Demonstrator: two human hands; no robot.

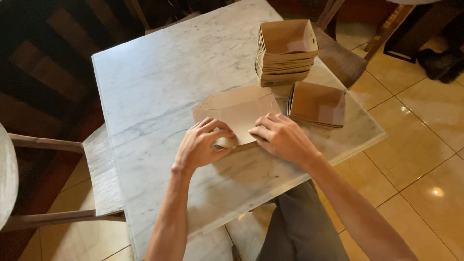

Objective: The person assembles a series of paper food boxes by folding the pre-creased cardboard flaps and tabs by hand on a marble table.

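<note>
Pinching the flat kraft tray blank (237, 112) at its near edge — left hand (200, 145), right hand (282, 137) — light, creases easily; you grip by folds.

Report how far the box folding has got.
Done: a tall stack of folded boxes and a smaller nested stack stand on the marble table. In hand: left hand and right hand press a flat cardboard blank. Left: no other unfolded blanks are visible.
</note>
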